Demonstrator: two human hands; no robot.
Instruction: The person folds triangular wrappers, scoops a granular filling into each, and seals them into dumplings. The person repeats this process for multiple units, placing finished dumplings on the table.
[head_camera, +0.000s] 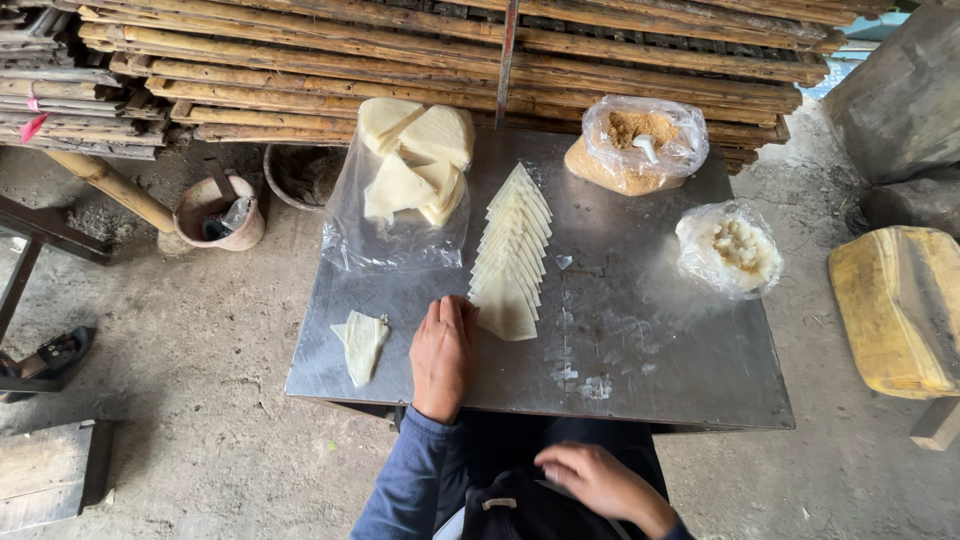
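Bamboo racks (450, 60): stacked slatted trays fill the back, directly behind the counter and partly overhanging its far edge.

Counter (650, 340): a square sheet-metal top on a bare concrete floor, dusted with pale flour smears near the middle; everything being handled sits within arm's reach of the seated person.

Yellow container (900, 310): a worn plastic jug lying to the right of the counter, well apart from the work.

Wrapper stack (415, 160): thick wedges of pale dough sheets piled on a clear plastic sheet at the far left corner, the plastic presumably keeping them off the metal.

Fanned wrappers (512, 250): triangular sheets laid overlapping in one long row down the middle, each edge exposed, which looks meant to let a single sheet be lifted off the near end.

Brown sugar bag (635, 150): an open clear bag of brown granules with a white spoon standing in it, at the far right.

Filling bag (730, 250): an open clear bag of whitish lumps, just right of the row.

Clay pot (215, 212): on the floor left of the counter.

Left hand (442, 355): lies palm down on the counter, fingers together, fingertips touching the nearest wrapper of the row; its grip pinches nothing.

Right hand (600, 485): low over the lap, fingers loosely curled on a dark cloth or bag; whether it grasps it I cannot tell.

Folded piece (362, 345): one small wrapper set alone at the near left, just beside the left hand.
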